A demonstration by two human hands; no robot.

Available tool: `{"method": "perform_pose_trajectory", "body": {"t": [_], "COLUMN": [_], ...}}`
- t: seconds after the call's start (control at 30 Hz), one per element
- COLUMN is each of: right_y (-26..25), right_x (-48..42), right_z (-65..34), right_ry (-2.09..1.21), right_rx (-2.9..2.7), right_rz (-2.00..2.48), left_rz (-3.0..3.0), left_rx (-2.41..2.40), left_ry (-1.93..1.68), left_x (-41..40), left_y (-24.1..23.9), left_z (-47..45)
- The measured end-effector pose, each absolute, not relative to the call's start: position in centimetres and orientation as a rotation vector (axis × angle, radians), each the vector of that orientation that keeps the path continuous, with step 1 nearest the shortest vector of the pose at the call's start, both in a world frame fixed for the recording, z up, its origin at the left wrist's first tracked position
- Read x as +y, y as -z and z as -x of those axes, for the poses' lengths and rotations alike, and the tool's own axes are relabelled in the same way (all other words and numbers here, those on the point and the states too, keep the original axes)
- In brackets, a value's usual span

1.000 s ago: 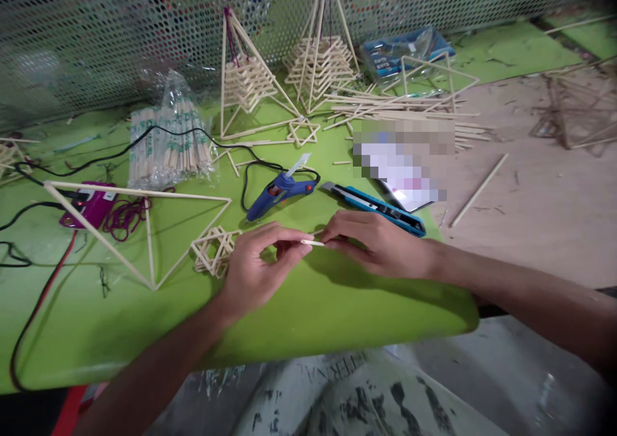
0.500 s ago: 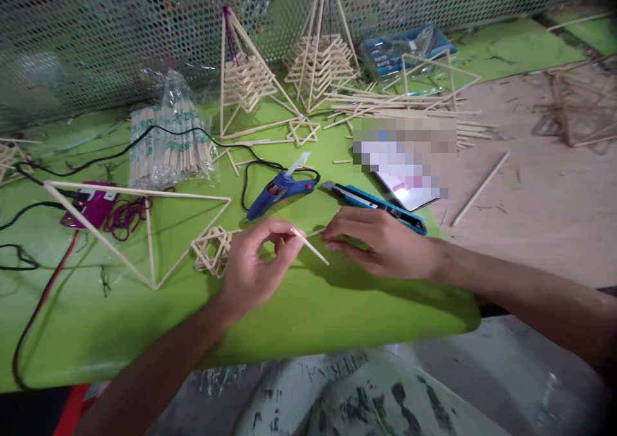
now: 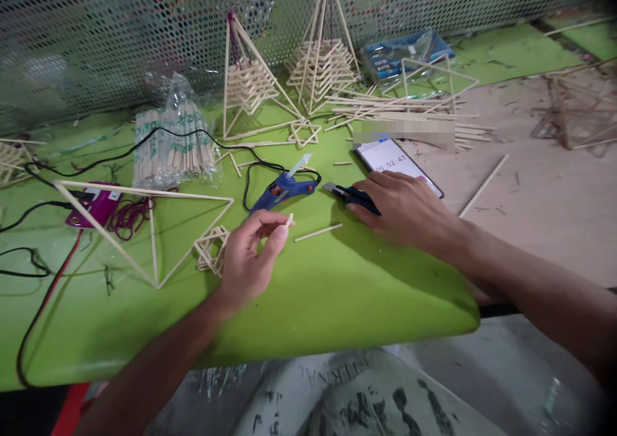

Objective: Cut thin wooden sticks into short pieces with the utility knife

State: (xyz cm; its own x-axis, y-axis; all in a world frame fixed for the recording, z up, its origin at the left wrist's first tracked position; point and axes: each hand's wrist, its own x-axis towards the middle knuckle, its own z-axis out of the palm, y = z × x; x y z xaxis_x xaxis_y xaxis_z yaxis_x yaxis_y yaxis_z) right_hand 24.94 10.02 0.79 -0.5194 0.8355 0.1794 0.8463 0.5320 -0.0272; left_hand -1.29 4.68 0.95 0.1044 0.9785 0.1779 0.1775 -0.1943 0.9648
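My left hand [image 3: 253, 249] is pinched around a short wooden stick [image 3: 289, 220], whose tip pokes out between thumb and forefinger. Over at the right, my right hand [image 3: 409, 208] is closed over the handle of a blue snap-off cutter [image 3: 354, 196], its blade end pointing left. Another cut stick [image 3: 318, 233] lies on the green table between the hands. Just behind my left hand rests a blue glue gun [image 3: 284, 188] with a clear glue stick in its back. A small stick frame [image 3: 209, 248] sits partly hidden beside my left hand.
A phone [image 3: 424, 177] with a running timer lies beyond my right hand. Two stick pyramids [image 3: 322, 63] stand at the back near bagged sticks [image 3: 173, 140] and a loose stick pile [image 3: 385, 107]. Left are a large stick frame [image 3: 193, 195], purple cord [image 3: 128, 220] and black cables.
My right hand has moved right and back, from beside the short stick onto the cutter. That stick now lies free on the table. My left hand has turned its stick more upright.
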Motion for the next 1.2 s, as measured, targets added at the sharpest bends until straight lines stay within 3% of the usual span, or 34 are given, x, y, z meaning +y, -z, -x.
{"method": "perform_pose_trajectory", "body": {"t": [0.2, 0.6, 1.2], "right_y": [-1.1, -1.2, -0.7], "right_x": [9.5, 7.4, 8.1], "right_z": [-25.0, -23.5, -23.5], "right_ry": [-0.083, -0.339, -0.401], "right_rx": [-2.431, -2.437, -2.448], "right_rz": [1.421, 0.831, 1.018], "left_rz": [-1.368, -1.586, -1.855], "left_rx": [1.068, 1.096, 0.837], "left_ry": [-1.057, -0.959, -0.982], "left_x": [4.5, 3.9, 5.6], "left_y": [-0.3, 0.1, 1.2], "left_z": [1.2, 1.1, -1.8]}}
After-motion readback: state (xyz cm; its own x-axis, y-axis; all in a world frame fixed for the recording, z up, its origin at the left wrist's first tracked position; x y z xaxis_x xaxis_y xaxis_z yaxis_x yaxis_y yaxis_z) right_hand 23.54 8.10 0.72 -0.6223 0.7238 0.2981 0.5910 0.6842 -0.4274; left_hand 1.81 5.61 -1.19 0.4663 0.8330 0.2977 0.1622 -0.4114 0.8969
